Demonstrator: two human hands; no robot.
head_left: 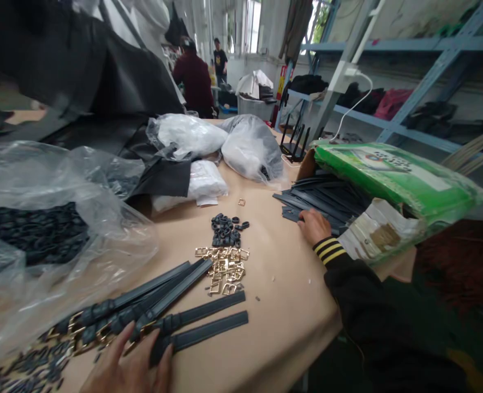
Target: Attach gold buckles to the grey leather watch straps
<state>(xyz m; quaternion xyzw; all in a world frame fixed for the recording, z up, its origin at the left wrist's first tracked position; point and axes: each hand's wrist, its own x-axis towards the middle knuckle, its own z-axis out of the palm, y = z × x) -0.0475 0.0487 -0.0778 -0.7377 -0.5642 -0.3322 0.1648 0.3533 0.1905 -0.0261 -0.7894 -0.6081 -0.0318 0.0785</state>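
Observation:
My left hand (129, 363) is at the bottom edge with its fingers spread, touching the near end of a dark leather strap (210, 329) that lies flat. Beside it several belt straps (159, 295) with gold buckles fitted are bunched together. My right hand (315, 225) reaches to the pile of plain dark strips (331, 194) spilling from a green box (392, 169). Its fingers curl at the pile's near edge, apparently on a strip; the fingertips are partly hidden. Between the hands sit loose gold buckles (227, 267) and a heap of small black keeper loops (226, 230).
A clear plastic bag (118, 229) of black loops fills the left side. White plastic bags (253, 147) and a router (293, 143) stand at the back. Small dark scraps (36, 363) litter the front left. Blue shelves (421, 87) stand right; two people are in the background.

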